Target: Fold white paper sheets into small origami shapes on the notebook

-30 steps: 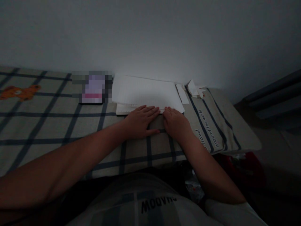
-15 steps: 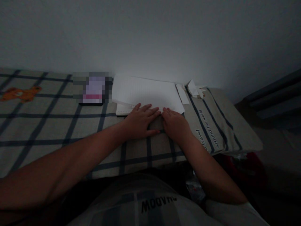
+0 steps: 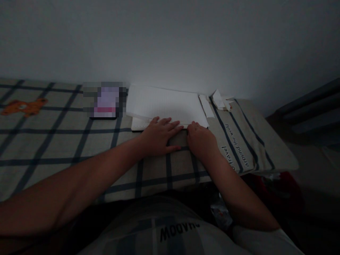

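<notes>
A beige cloth checked with dark-blue lines point(image 3: 61, 141) covers the tabletop. Towards twelve o'clock, by the wall, lies a dark-edged pad of white ruled paper point(image 3: 164, 101). At its six o'clock edge, the left hand point(image 3: 160, 138) is flat, fingers spread and grasping nothing, fingertips on the paper; the right hand point(image 3: 200, 140) has bent fingers at the five o'clock edge, whether gripping the paper I cannot tell. A dark-framed phone, partly pixelated point(image 3: 106, 102), sits at nine o'clock, an orange figure point(image 3: 25, 107) beyond. White paper scraps point(image 3: 219, 101) lie at three o'clock.
</notes>
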{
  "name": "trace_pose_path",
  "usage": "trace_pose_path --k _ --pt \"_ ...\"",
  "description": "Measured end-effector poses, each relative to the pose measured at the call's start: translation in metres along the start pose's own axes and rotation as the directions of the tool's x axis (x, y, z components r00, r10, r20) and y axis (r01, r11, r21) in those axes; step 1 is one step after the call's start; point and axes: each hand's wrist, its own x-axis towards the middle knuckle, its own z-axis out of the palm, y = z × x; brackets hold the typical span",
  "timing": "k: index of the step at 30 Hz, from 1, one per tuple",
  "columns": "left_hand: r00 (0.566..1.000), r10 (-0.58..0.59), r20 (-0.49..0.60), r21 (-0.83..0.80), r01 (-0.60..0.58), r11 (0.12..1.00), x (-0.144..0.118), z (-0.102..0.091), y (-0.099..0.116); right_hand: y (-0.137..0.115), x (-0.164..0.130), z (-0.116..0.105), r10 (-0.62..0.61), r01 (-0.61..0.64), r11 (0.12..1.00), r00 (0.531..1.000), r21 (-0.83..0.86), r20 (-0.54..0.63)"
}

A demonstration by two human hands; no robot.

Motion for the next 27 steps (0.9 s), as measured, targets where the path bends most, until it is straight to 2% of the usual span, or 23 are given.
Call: trace_pose_path --k 3,8,16,21,27 --pt "1.0 0.009 -0.012 0.003 -0.009 1.0 0.0 0.002 -0.001 0.0 0.001 0.002 -0.021 0.021 1.0 0.999 0.022 -0.028" --pt "0.999 0.019 -0.032 0.016 -0.019 1.0 0.001 0.002 -0.003 -0.002 0.001 0.006 -0.133 0.138 0.987 0.989 0.083 -0.063" --pt "1.0 0.009 -0.025 0.013 -0.008 1.0 0.003 0.0 -0.001 -0.007 0.002 0.001 -0.118 0.121 0.991 0.992 0.053 -0.044" --pt "0.999 0.014 -0.04 0.021 -0.013 1.0 0.003 0.002 -0.002 -0.004 0.002 0.008 -0.138 0.142 0.989 0.988 0.049 -0.07" --pt "0.999 0.021 -0.047 0.022 -0.02 1.0 0.001 0.001 -0.002 0.001 0.001 0.011 -0.051 0.052 0.998 0.998 0.021 -0.042"
